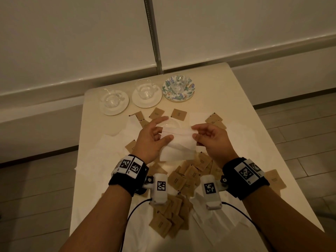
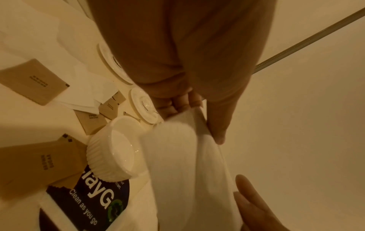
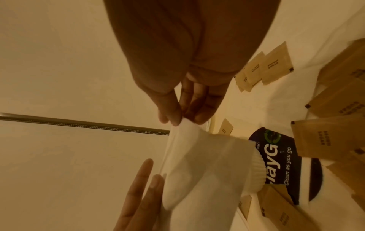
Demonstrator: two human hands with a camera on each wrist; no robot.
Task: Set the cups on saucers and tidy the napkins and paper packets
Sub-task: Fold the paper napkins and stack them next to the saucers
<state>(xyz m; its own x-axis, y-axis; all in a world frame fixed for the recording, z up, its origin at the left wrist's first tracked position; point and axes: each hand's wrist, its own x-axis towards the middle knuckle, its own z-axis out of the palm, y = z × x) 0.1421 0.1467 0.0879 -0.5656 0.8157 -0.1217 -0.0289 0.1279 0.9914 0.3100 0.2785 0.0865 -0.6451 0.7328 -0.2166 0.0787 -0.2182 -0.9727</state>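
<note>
Left hand [image 1: 151,135]: raised above the table centre; thumb and curled fingers pinching the left edge of the napkin, index finger extended over its top.
Right hand [image 1: 209,138]: level with the left, thumb and forefinger pinching the napkin's right edge; remaining fingers curled loosely.
Napkin [image 1: 177,142]: white, partly folded, stretched between both hands, lower part hanging toward the table; held clear of the surface.
Other napkins [image 1: 101,151]: white sheets spread flat on the table, to the left and near the front edge.
Paper packets [image 1: 179,180]: brown squares, loose heap below the wrists; several scattered singly beyond the hands, one [image 1: 179,114] near the saucers.
Cups: three glass cups at the far edge, each on a saucer; left cup [image 1: 111,99] on a clear saucer, middle cup [image 1: 145,89] on a white saucer [image 1: 147,96], right cup [image 1: 179,83] on a floral saucer [image 1: 179,90].
Ribbed white dish [image 2: 112,156]: empty, on the table beneath the held napkin, beside a dark printed sticker [image 2: 94,203].
Table [image 1: 236,106]: cream top, wall behind.
</note>
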